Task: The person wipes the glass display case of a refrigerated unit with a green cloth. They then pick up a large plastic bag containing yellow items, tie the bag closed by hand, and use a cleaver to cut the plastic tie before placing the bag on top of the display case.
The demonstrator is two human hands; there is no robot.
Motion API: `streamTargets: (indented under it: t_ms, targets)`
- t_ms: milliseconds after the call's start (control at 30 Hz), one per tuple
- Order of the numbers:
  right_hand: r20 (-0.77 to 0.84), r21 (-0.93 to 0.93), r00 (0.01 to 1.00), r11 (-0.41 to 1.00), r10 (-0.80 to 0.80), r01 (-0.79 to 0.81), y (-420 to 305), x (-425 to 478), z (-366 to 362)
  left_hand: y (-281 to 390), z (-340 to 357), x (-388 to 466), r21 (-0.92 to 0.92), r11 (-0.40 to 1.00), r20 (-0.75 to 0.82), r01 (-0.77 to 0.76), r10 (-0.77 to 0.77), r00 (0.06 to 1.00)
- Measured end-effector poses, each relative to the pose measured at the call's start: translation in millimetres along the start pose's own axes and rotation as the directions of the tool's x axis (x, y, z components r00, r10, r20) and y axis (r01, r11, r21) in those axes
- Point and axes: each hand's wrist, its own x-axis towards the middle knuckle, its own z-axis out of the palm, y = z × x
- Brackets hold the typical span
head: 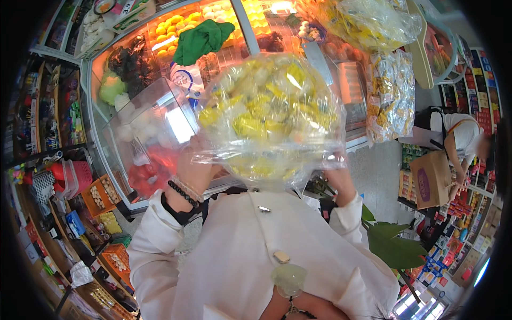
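A large clear plastic bag [272, 108], full of small yellow and clear wrapped packets, is held up close before my chest. My left hand [198, 166], with beaded bracelets at its wrist, grips the bag's near left edge. On the opposite edge, my right hand [338, 172] is closed on the plastic, its fingertips partly behind the film. The bag hides part of the lit glass display case. A green cloth [202, 40] lies on the case beyond the bag, beside a white printed packet [187, 78]. Below my left forearm's far side is a red plastic bag [150, 170].
More clear bags of yellow packets [364, 24] lie at the upper right, near a hanging packet bundle [390, 96]. At right, a person [464, 132] bends over a cardboard box [430, 180]. Stocked shelves and an orange egg crate [98, 198] stand left.
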Motion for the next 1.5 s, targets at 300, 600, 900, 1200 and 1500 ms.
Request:
streamTargets:
  t_ms: [300, 600, 900, 1200, 1500]
  targets:
    - [-0.194, 0.171, 0.98, 0.983, -0.035, 0.068, -21.0, 83.4, 25.5, -10.1, -35.1, 60.6, -0.054, 0.982, -0.123, -0.182, 0.174, 0.977]
    - [0.431, 0.065, 0.89, 0.978, 0.151, -0.198, -113.6, 66.8, -62.1, -14.8, -111.7, 58.5, -0.555, 0.758, -0.083, -0.343, 0.36, 0.929]
    - [0.282, -0.36, 0.955, 0.933, 0.092, 0.016, -80.1, 167.0, -38.4, -55.6, -90.7, 170.8, -0.355, 0.935, 0.447, 0.016, 0.154, 0.881]
    - [0.171, 0.803, 0.96, 0.596, -0.223, -0.004, -53.7, 61.7, -113.8, -40.4, -160.0, 138.3, -0.683, 0.644, 0.037, -0.344, 0.501, 0.865]
    - [0.514, 0.704, 0.548, 0.04, 0.66, -0.709, 41.8, -10.6, 69.6, -65.8, -105.7, 143.1, -0.679, 0.715, -0.305, -0.169, -0.065, 0.95]
